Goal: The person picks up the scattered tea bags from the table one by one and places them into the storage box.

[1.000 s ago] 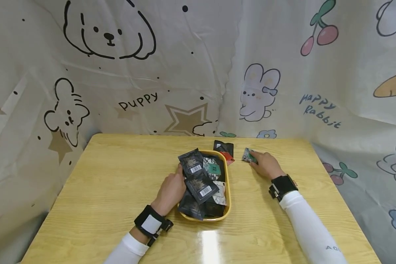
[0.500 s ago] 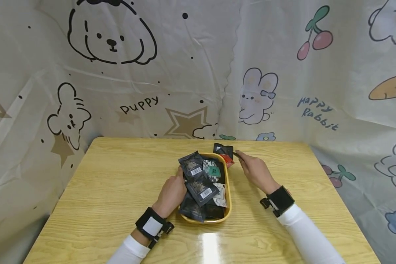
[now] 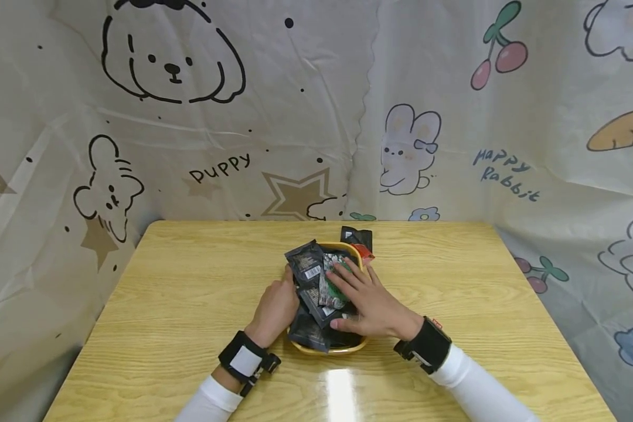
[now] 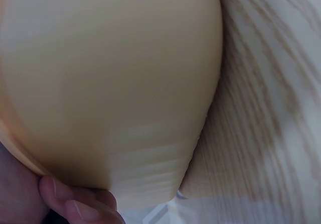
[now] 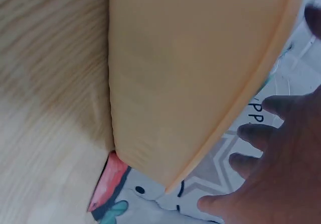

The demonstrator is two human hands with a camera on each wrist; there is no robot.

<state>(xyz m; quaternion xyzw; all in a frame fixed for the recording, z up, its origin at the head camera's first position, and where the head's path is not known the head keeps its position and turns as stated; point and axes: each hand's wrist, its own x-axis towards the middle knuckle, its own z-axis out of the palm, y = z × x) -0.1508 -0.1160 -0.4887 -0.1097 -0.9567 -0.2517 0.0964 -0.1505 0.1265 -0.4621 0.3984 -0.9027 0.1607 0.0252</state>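
A yellow plastic basket [image 3: 331,352] heaped with flat sachets stands mid-table. My left hand [image 3: 272,310] grips its left rim; in the left wrist view curled fingertips [image 4: 80,210] sit under the rim beside the smooth basket wall [image 4: 125,83]. Over the basket's right side, my right hand [image 3: 373,306] lies palm down with spread, straight fingers. Its fingertips rest on a green-and-grey patterned sachet [image 3: 328,287] on top of the pile. Black sachets [image 3: 303,262] with barcode labels lie left of it. In the right wrist view the hand [image 5: 276,169] shows above the basket's rim.
Just behind the basket, a black sachet [image 3: 362,236] and a red sachet [image 3: 364,253] lie on the wooden table [image 3: 200,275]. A printed cloth [image 3: 295,117] hangs close behind the table's far edge.
The right hand has moved left from the table's right side, bringing the green-patterned sachet onto the pile, and its fingers have spread from a pinch. The left hand stays at the rim.
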